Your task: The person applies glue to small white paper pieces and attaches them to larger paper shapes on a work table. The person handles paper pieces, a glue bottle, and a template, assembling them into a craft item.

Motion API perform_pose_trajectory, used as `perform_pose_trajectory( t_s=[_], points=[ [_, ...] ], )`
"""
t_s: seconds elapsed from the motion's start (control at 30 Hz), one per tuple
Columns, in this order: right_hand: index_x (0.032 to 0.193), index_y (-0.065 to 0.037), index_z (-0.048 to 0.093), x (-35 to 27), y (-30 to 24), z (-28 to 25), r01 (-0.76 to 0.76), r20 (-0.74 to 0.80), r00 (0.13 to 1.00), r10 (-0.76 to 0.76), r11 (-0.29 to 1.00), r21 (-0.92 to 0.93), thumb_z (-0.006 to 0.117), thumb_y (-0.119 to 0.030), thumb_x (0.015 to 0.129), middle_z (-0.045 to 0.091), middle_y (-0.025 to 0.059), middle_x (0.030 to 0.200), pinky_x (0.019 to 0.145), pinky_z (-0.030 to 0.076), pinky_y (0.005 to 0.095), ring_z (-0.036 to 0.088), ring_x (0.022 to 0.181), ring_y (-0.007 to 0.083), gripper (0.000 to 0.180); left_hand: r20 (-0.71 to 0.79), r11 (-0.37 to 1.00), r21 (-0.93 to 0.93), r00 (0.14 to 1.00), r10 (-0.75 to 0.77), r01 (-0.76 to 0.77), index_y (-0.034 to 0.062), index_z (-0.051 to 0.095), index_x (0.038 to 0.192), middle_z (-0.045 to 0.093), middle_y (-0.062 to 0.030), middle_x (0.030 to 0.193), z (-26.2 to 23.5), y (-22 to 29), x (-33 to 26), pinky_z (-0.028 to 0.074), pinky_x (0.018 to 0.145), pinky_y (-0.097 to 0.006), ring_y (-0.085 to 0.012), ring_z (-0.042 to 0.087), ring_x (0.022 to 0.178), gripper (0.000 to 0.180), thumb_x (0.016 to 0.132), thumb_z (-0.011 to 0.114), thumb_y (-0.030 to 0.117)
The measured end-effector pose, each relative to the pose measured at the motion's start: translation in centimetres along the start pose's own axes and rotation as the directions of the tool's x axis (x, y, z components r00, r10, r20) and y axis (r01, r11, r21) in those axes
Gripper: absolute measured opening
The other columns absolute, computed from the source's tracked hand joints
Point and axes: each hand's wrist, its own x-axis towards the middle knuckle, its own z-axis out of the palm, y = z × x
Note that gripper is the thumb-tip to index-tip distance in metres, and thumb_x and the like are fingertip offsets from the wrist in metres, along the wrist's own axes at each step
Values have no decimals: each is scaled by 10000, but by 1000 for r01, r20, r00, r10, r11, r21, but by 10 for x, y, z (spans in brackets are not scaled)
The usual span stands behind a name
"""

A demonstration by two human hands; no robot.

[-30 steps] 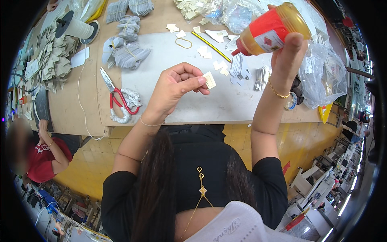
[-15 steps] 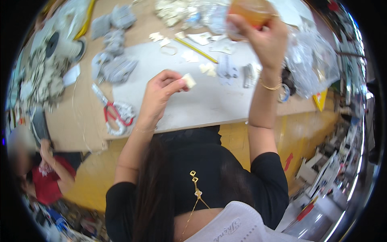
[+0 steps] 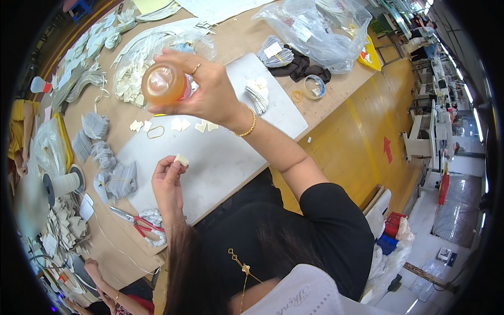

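My right hand (image 3: 207,94) is raised high over the table, its fingers wrapped round a bottle of orange drink (image 3: 161,84) whose round end faces me. Lower and to the left, my left hand (image 3: 169,176) pinches a small cream fabric piece (image 3: 181,160) between thumb and fingertips, above the white board (image 3: 220,157). More small cream pieces (image 3: 181,125) lie along the board's far side, close to a loose rubber band (image 3: 156,132). Red-handled scissors (image 3: 137,222), partly wrapped in pale material, rest left of my left forearm.
Grey fabric bundles (image 3: 119,178) and a thread spool (image 3: 65,184) sit on the left. A clear plastic bag (image 3: 310,37), a yellow tray (image 3: 371,55) and a tape roll (image 3: 313,86) are at the far right. Another person's arm (image 3: 107,286) shows at lower left.
My view has turned to the right. My right hand still grips the bottle, now further left in the picture and nearer my head. The left hand keeps its pinch on the cream piece.
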Motion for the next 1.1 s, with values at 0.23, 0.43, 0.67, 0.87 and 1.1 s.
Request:
perform_pose_trajectory(
  t_s=[0.23,0.43,0.67,0.87,1.1],
  points=[
    [1217,-50,458,-19,0,-4,-432,222,901,372,815,387,794,-262,716,562,77,1092,877,452,291,561,1004,167,639,-13,998,-17,998,-57,57,-30,567,1030,612,-82,878,3,-2,-2,510,669,-280,-191,634,715,190,857,606,37],
    [1380,-67,315,-27,2,-9,-410,366,893,263,811,417,718,-310,779,416,116,1247,977,361,332,429,1170,218,764,-19,994,11,993,-113,113,-42,551,1051,602,-91,875,1,-3,-3,509,627,-260,-214,648,696,198,870,587,27],
    [1367,-75,408,-32,-4,-10,-368,461,851,253,912,180,863,-251,588,461,116,1155,940,386,335,472,1053,261,919,7,995,-10,995,-95,95,-41,533,1078,595,-92,897,3,-6,-6,533,662,-272,-236,662,740,219,872,577,20],
    [1190,-81,546,-37,-2,-8,-308,483,845,228,947,92,897,-274,505,499,90,1056,900,413,323,503,1006,248,793,7,992,10,992,-127,127,-43,516,1131,612,-98,878,3,-7,-6,547,673,-282,-232,675,762,281,869,582,35],
    [1046,-33,544,-46,-1,-3,-492,472,803,364,852,180,893,-351,474,524,65,978,809,434,338,524,917,218,741,60,991,-44,991,-121,123,-72,546,1106,611,-149,934,-2,-9,-8,551,688,-283,-239,676,819,281,873,583,81]
  ],
)
